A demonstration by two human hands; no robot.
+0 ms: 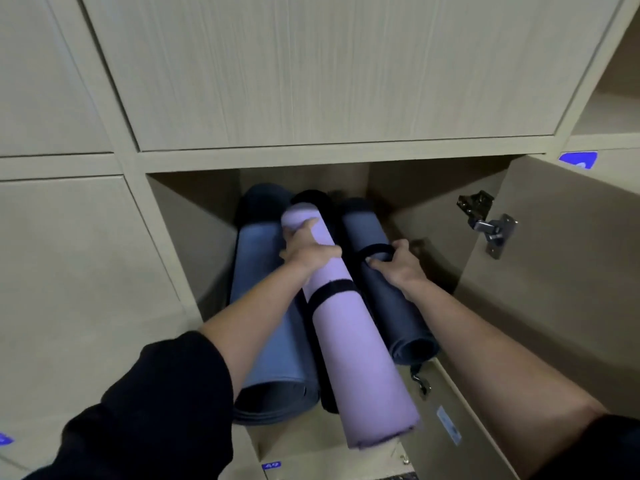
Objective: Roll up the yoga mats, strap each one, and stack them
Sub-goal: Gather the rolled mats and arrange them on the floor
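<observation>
A rolled purple mat with a black strap round it lies on top of other rolled mats inside an open cabinet compartment. My left hand grips its far end. To its left lies a rolled blue mat, and to its right a rolled dark grey mat. A black rolled mat shows between and under them. My right hand rests on the grey mat, fingers curled round its black strap.
The compartment's door stands open on the right, with a metal hinge on its inner face. Closed cabinet doors surround the opening above and to the left. An open shelf is at the upper right.
</observation>
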